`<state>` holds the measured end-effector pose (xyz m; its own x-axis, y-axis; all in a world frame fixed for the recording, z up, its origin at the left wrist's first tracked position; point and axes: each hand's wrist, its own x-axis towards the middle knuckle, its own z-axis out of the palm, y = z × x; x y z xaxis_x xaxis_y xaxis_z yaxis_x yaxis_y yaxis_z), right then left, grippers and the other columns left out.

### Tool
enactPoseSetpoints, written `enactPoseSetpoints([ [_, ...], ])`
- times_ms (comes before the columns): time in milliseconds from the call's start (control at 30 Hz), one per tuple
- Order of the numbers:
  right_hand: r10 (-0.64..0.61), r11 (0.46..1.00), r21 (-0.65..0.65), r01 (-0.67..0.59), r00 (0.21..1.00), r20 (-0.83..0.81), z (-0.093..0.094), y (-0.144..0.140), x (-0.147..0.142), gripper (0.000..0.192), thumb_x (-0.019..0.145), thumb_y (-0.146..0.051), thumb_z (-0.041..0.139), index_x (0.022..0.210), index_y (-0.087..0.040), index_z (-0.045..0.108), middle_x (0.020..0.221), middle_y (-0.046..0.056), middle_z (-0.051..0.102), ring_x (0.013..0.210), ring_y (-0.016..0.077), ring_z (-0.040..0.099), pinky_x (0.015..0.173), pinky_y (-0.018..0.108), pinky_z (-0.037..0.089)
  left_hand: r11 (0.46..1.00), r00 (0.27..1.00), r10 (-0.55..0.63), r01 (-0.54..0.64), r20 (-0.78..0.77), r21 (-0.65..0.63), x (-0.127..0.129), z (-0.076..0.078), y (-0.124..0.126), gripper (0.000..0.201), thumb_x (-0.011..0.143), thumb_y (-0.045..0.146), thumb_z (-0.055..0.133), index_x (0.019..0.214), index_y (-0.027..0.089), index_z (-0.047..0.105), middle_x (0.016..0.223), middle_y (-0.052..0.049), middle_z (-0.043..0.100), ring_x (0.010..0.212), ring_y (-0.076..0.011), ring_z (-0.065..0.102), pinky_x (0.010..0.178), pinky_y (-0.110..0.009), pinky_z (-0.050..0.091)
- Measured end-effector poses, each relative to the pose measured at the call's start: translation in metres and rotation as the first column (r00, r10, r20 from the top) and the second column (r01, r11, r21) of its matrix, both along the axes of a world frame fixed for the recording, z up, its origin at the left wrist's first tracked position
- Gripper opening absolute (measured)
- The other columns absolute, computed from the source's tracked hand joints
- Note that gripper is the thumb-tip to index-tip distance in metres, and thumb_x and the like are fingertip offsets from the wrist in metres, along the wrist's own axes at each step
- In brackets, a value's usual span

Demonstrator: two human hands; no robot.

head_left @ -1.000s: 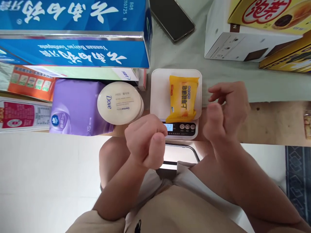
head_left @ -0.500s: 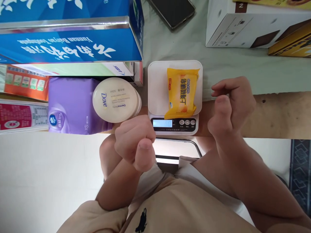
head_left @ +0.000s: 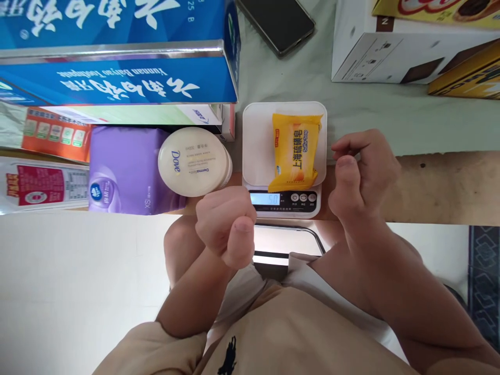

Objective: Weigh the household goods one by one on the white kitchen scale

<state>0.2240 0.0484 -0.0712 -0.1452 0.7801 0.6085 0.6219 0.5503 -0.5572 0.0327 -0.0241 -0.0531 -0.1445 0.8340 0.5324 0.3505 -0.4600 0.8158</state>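
A yellow wrapped soap bar (head_left: 296,151) lies on the white kitchen scale (head_left: 258,140), whose lit display (head_left: 264,198) shows digits. My left hand (head_left: 225,225) is curled into a fist just in front of the scale's left corner, holding nothing. My right hand (head_left: 359,174) hovers to the right of the scale with its fingers loosely curled, close to the soap but not touching it. A round cream Dove jar (head_left: 193,162) stands left of the scale.
Blue toothpaste boxes (head_left: 117,78) are stacked at the far left above a purple pack (head_left: 125,169). A dark phone (head_left: 279,23) lies at the back. White box (head_left: 375,47) and yellow boxes (head_left: 464,78) sit at the back right. The wooden table edge (head_left: 441,190) runs along the front.
The view shifted slightly. My left fist moved a little toward the scale and my right hand's fingers curled in somewhat. The soap stays on the scale.
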Motion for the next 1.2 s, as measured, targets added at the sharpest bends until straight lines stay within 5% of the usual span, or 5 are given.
enactPoseSetpoints([
  [100, 0.043, 0.998, 0.035, -0.042, 0.999, -0.004, 0.002, 0.000, -0.003, 0.016, 0.097, -0.031, 0.046, 0.093, -0.022, 0.059, 0.082, 0.001, 0.065, 0.074, 0.0115, 0.058, 0.068, 0.030, 0.046, 0.991, 0.988, -0.093, 0.080, 0.122, 0.103, 0.004, 0.001, 0.005, 0.046, 0.099, 0.031, 0.044, 0.056, 0.018, 0.034, 0.045, 0.003, 0.028, 0.040, -0.0080, 0.025, 0.046, -0.029, 0.017],
  [267, 0.025, 1.000, 0.008, -0.026, 0.999, 0.028, 0.007, -0.003, -0.009, 0.015, 0.094, -0.037, 0.050, 0.096, -0.023, 0.057, 0.076, 0.000, 0.061, 0.071, 0.0125, 0.056, 0.069, 0.031, 0.046, 0.991, 0.982, -0.111, 0.099, 0.151, 0.086, 0.005, 0.004, 0.006, 0.047, 0.100, 0.032, 0.045, 0.056, 0.016, 0.039, 0.044, 0.003, 0.031, 0.042, -0.0077, 0.028, 0.047, -0.027, 0.019],
  [767, -0.049, 0.962, -0.269, 0.054, 0.999, 0.022, 0.012, -0.002, -0.022, 0.019, 0.084, -0.035, 0.058, 0.098, -0.022, 0.056, 0.073, -0.002, 0.059, 0.068, 0.0107, 0.057, 0.068, 0.030, 0.049, 0.989, 0.982, -0.124, 0.112, 0.141, 0.093, 0.006, 0.004, 0.007, 0.044, 0.099, 0.031, 0.045, 0.058, 0.017, 0.040, 0.045, 0.002, 0.033, 0.041, -0.0075, 0.030, 0.045, -0.028, 0.019],
  [1200, 0.026, 0.988, -0.153, -0.025, 1.000, 0.002, 0.009, -0.002, -0.017, 0.013, 0.091, -0.023, 0.052, 0.100, -0.025, 0.062, 0.080, 0.000, 0.061, 0.066, 0.0092, 0.054, 0.060, 0.025, 0.045, 0.988, 0.983, -0.115, 0.099, 0.143, 0.116, 0.008, 0.006, 0.008, 0.043, 0.099, 0.030, 0.047, 0.059, 0.017, 0.037, 0.045, 0.004, 0.029, 0.041, -0.0062, 0.026, 0.045, -0.029, 0.018],
])
